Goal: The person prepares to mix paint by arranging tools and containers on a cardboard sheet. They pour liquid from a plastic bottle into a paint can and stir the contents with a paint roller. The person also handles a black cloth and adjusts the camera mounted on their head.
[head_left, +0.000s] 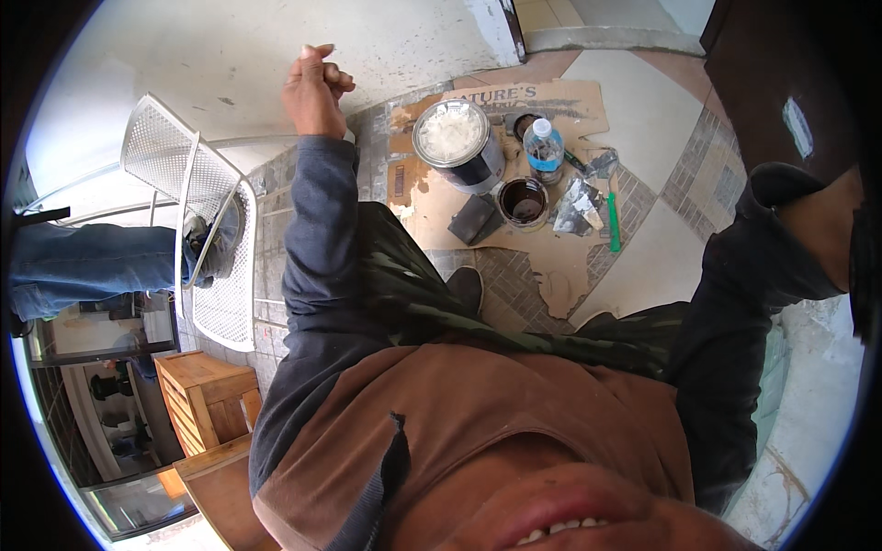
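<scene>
Brown cardboard [423,225], dark-lettered, bears 1 can [459,147], 1 blue-labelled bottle [544,151] and 1 dark-filled jar [524,204], right of the left hand [317,92], whose fingers curl together; the right hand's I cannot tell.

– How do we read the paint can [480,173]?
– As metal, with a shiny rim; we see matt, rough-edged cardboard [420,225] too.
– And the bottle [545,158]?
– Clear, smooth plastic, while the dark liquid [524,208] looks glossy.
– We notice coated metal mesh on the chair [226,308].
– And wood on the slatted furniture [204,369].
</scene>
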The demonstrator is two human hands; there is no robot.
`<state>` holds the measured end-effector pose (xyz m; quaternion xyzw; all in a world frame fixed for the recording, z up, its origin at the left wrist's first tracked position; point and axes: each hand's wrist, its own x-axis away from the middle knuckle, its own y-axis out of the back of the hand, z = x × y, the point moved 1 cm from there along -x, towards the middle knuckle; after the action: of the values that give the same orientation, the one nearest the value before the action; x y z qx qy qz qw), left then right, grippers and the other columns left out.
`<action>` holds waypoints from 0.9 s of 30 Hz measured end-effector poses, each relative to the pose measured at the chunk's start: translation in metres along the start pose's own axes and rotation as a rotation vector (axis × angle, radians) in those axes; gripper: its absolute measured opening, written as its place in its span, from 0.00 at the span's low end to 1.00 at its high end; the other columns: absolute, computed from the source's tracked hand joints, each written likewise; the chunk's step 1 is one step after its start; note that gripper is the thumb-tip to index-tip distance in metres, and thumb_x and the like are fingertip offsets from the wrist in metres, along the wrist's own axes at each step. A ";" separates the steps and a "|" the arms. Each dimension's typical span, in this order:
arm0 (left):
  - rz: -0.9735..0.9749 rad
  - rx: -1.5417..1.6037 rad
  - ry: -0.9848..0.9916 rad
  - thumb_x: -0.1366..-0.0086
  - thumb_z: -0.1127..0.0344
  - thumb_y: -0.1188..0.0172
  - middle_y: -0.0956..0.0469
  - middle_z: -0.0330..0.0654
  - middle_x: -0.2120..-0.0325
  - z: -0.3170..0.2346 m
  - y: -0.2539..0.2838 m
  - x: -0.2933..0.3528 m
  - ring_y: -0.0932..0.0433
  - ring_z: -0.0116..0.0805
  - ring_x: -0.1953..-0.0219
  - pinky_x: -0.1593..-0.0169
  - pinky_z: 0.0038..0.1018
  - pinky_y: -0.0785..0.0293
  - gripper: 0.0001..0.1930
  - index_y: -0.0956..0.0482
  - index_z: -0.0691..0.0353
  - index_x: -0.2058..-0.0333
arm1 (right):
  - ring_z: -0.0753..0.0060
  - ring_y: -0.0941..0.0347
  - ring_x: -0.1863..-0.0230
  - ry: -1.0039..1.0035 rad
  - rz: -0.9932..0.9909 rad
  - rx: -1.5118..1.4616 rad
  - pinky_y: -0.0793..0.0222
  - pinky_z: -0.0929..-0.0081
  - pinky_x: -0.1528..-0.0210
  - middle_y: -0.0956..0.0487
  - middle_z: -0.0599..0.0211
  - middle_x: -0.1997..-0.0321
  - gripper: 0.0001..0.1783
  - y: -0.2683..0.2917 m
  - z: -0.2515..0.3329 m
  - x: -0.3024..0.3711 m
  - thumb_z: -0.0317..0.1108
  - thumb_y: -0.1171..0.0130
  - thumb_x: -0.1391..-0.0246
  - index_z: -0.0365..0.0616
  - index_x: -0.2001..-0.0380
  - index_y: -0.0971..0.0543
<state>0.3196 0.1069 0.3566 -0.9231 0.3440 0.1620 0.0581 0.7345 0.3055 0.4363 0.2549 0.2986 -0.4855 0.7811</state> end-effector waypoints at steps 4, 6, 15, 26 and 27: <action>0.650 -0.696 0.126 0.34 0.46 0.33 0.16 0.50 0.59 0.059 -0.016 -0.013 0.19 0.39 0.55 0.51 0.32 0.22 0.33 0.24 0.68 0.41 | 0.80 0.32 0.77 -0.034 0.055 0.038 0.27 0.81 0.73 0.30 0.71 0.73 0.17 -0.020 -0.011 -0.005 0.35 0.46 0.34 0.34 0.49 0.29; 0.858 -0.966 0.213 0.32 0.49 0.35 0.17 0.58 0.53 0.099 -0.014 -0.025 0.19 0.46 0.49 0.44 0.37 0.24 0.31 0.25 0.62 0.38 | 0.80 0.31 0.77 -0.073 0.101 0.012 0.27 0.81 0.73 0.29 0.71 0.73 0.17 -0.039 -0.018 -0.006 0.35 0.45 0.35 0.34 0.49 0.29; 0.574 -0.491 1.065 0.24 0.45 0.54 0.29 0.55 0.43 0.243 0.074 0.002 0.25 0.49 0.49 0.50 0.47 0.26 0.29 0.33 0.63 0.37 | 0.63 0.21 0.60 -1.065 0.613 -0.413 0.16 0.69 0.60 0.23 0.49 0.50 0.35 -0.229 -0.102 0.102 0.31 0.41 0.38 0.26 0.33 0.41; 0.725 -0.171 1.124 0.30 0.32 0.50 0.26 0.34 0.40 0.277 0.101 0.006 0.26 0.41 0.47 0.48 0.44 0.30 0.35 0.36 0.45 0.32 | 0.41 0.43 0.27 -1.387 0.112 0.142 0.45 0.42 0.28 0.40 0.40 0.28 0.48 -0.366 -0.256 0.210 0.45 0.44 0.43 0.36 0.26 0.51; 0.732 -0.168 1.093 0.30 0.33 0.49 0.26 0.34 0.41 0.279 0.101 0.006 0.26 0.41 0.47 0.49 0.45 0.30 0.34 0.35 0.45 0.33 | 0.43 0.40 0.28 -1.415 0.091 0.251 0.43 0.45 0.28 0.36 0.44 0.30 0.47 -0.375 -0.265 0.211 0.48 0.44 0.44 0.40 0.27 0.47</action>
<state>0.1851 0.0878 0.0924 -0.6974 0.6015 -0.2939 -0.2557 0.4090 0.2104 0.0624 -0.0207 -0.3480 -0.5320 0.7717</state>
